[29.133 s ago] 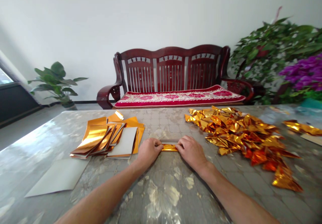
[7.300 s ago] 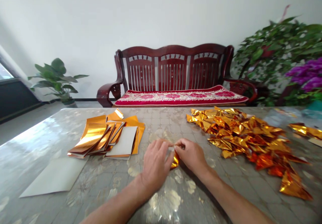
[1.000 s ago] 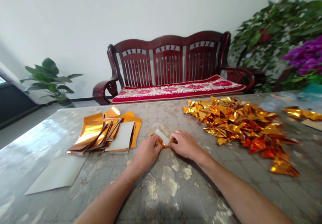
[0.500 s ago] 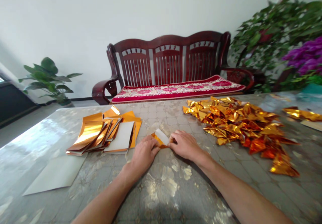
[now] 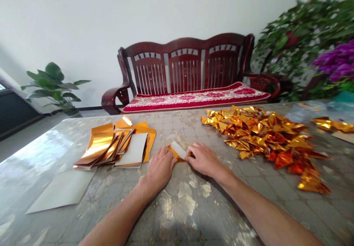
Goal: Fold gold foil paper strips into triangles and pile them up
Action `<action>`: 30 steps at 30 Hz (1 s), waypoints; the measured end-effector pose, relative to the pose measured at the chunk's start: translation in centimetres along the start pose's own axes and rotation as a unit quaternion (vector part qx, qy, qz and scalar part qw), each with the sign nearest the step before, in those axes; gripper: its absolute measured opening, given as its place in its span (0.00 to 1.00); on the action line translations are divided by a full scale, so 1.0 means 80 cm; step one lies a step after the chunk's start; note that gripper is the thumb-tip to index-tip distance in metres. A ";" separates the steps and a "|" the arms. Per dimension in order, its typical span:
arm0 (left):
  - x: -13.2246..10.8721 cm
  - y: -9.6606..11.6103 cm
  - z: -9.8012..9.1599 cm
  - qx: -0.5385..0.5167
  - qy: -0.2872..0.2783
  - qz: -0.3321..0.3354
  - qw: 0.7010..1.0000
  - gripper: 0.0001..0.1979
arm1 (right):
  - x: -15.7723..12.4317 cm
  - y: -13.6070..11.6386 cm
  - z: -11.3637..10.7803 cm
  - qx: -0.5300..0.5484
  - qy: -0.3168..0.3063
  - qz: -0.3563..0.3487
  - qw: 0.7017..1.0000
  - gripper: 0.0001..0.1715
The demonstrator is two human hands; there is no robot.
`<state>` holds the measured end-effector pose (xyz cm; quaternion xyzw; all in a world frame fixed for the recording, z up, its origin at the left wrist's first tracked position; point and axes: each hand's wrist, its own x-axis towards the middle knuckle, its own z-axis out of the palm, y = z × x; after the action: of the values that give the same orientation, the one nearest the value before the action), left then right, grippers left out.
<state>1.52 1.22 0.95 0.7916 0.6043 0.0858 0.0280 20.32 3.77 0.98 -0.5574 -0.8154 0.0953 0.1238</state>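
A small piece of gold foil paper (image 5: 178,151), gold on one side and white on the other, lies on the table (image 5: 179,201) between my hands. My left hand (image 5: 159,166) presses on its left part with fingers curled over it. My right hand (image 5: 203,158) pinches its right edge with closed fingers. A white flap of the paper sticks up between the two hands.
A fanned stack of flat gold sheets (image 5: 116,146) lies to the left, with a loose white sheet (image 5: 62,191) nearer me. A big heap of folded gold pieces (image 5: 265,137) lies at right. A wooden bench (image 5: 190,78) and plants (image 5: 304,43) stand behind the table.
My left hand has slid a little right and flattened onto the paper. The right hand stays in place on the right edge. The view has barely shifted.
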 end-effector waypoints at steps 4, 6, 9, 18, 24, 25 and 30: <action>0.000 0.007 -0.004 0.015 -0.014 -0.028 0.999 0.13 | 0.000 0.001 0.002 -0.003 0.004 -0.001 1.000 0.06; 0.000 0.009 -0.005 0.022 -0.012 -0.034 0.999 0.14 | 0.001 0.002 0.003 -0.003 0.006 -0.002 1.000 0.05; 0.000 0.009 -0.004 0.028 0.001 -0.035 0.999 0.15 | 0.001 0.002 0.004 0.000 0.008 -0.003 1.000 0.05; 0.004 0.009 0.000 0.034 0.015 -0.047 0.998 0.14 | 0.001 0.002 0.003 -0.005 0.007 -0.004 1.000 0.05; 0.004 0.010 0.003 0.048 0.023 -0.043 0.998 0.10 | 0.001 0.003 0.003 0.007 0.012 -0.007 1.000 0.05; 0.004 0.010 0.003 0.046 0.029 -0.044 0.998 0.08 | 0.001 0.003 0.003 0.010 0.013 -0.008 1.000 0.05; 0.003 0.009 0.005 0.035 0.041 -0.043 0.998 0.07 | -0.004 0.006 0.006 0.026 0.034 -0.013 0.999 0.06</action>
<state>2.31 1.33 0.66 0.7611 0.6412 0.0957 -0.0204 20.69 3.65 0.38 -0.5467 -0.8148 0.0958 0.1673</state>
